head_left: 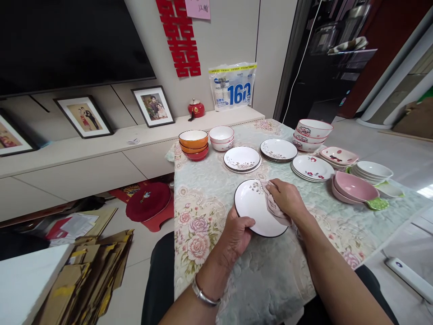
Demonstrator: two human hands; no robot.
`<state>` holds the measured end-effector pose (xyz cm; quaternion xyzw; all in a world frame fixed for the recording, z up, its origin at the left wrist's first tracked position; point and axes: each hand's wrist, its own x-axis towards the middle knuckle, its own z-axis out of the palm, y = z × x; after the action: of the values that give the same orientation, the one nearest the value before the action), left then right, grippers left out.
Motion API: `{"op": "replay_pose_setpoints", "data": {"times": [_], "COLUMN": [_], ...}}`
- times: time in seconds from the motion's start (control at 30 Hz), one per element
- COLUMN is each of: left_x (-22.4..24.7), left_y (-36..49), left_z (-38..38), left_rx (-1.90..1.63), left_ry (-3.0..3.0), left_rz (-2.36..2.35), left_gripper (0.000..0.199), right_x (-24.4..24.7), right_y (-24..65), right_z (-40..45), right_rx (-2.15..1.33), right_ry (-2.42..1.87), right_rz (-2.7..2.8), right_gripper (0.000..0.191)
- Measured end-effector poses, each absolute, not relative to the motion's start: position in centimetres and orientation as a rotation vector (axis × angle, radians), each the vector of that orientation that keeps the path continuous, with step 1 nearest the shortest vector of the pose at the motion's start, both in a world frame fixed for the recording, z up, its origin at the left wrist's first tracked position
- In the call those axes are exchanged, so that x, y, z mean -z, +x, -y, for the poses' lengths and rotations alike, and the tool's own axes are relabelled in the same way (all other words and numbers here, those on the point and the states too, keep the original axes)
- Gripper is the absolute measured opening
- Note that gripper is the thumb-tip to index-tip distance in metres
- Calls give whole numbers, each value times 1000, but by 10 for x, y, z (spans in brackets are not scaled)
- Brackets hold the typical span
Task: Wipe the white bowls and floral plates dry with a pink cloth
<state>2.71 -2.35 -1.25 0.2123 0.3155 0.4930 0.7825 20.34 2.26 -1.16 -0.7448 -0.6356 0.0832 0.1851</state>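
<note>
A white plate (252, 207) with a dark rim and a floral print is tilted above the table, held at its lower left edge by my left hand (238, 230), thumb on its face. My right hand (286, 196) is closed on a pale pinkish cloth (273, 202), which is pressed against the plate's upper right side. Just beyond lie a stack of similar dark-rimmed plates (241, 158) and a second such stack (278, 149). Nearest my right hand on the far side is a stack of white plates with red flowers (313, 168).
Orange and red bowls (193, 141) and white bowls (221, 135) stand at the back left of the cloth-covered table (203, 203). To the right are tall stacked bowls (313, 131), pink bowls (355, 186) and small white dishes (374, 170). A red stool (149, 203) and flattened cardboard (91, 271) are at the left.
</note>
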Motion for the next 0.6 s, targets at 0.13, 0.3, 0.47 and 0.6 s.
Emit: {"op": "replay_pose_setpoints", "data": {"times": [0.13, 0.3, 0.47, 0.6], "left_x": [11, 14, 15, 12], "left_y": [26, 26, 26, 26], "left_z": [25, 27, 25, 25], "left_rx": [-1001, -925, -970, -961], "left_ry": [488, 549, 556, 527], "left_rz": [-628, -605, -592, -566], "left_gripper": [79, 72, 71, 80], "right_x": [12, 10, 10, 14], "right_y": [189, 164, 164, 185], "right_z": [-20, -14, -14, -20], "right_rx": [-65, -51, -25, 227], "right_ry": [-1986, -1458, -1345, -1595], "right_rz": [1946, 2214, 2197, 1786], "right_gripper": [36, 38, 34, 42]}}
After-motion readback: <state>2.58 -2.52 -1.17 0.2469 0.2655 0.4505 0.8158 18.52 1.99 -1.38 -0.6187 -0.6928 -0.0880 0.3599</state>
